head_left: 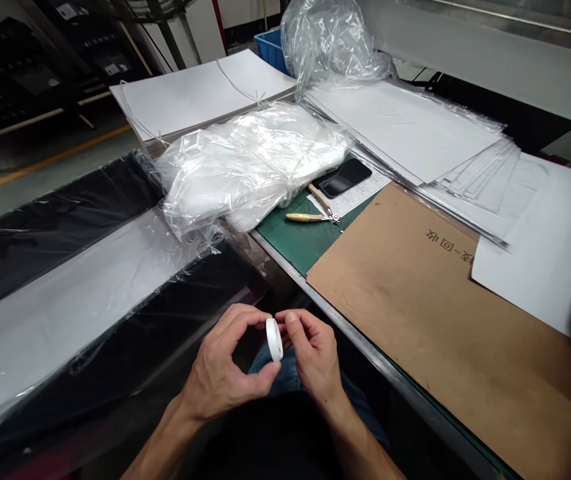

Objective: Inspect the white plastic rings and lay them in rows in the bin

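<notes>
A small white tape roll (pixel 274 339) stands on edge between both hands, low in the view above my lap. My left hand (pixel 223 370) pinches it between thumb and fingertips. The fingers of my right hand (pixel 311 353) are curled and its thumb and forefinger press on the roll's right side. Both hands hover off the table's edge, over my dark trousers.
A brown cardboard sheet (pixel 445 313) lies on the green table to the right. Snips with yellow handles (pixel 310 215) and a black phone (pixel 341 177) sit beyond it. Bagged white material (pixel 250 163), stacked white sheets (pixel 405 127) and black plastic-wrapped bundles (pixel 55 220) surround.
</notes>
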A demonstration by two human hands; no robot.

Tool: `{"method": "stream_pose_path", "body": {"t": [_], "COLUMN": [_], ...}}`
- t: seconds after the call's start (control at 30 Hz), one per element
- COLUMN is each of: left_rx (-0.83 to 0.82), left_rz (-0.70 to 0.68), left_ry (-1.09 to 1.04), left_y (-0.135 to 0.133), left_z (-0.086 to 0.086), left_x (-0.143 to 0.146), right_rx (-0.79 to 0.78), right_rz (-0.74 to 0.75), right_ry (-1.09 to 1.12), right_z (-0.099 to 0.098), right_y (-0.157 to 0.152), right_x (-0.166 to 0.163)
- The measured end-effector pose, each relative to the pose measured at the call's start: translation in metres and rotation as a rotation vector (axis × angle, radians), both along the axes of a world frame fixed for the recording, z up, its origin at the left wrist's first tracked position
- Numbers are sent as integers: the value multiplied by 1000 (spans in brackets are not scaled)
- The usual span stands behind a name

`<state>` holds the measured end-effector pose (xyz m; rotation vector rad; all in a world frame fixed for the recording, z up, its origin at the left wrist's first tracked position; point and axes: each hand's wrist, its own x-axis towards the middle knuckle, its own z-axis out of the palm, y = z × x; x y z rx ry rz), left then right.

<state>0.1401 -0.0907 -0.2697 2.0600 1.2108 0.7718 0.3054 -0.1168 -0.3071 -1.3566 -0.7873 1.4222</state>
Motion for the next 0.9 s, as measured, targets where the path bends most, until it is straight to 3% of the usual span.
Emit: {"method": "stream_pose_path", "body": {"t": [0.17,0.4,0.67,0.9], "left_rx": [-18,-79,-320,-555], "left_rz": [23,63,181,195], "left_ry": [12,-59,-154,-300], "left_y": [2,1,2,1], "left_z": [5,6,1,-2], "left_x": [-1,-3,-12,-15], "right_rx": [6,20,26,18], "right_rz": [-2,188,307,265], "right_ry": [91,99,470,500], "right_z": [-2,-3,-2,2], "right_y": [-1,-4,-7,-8], "right_x": [0,-1,-5,-6]}}
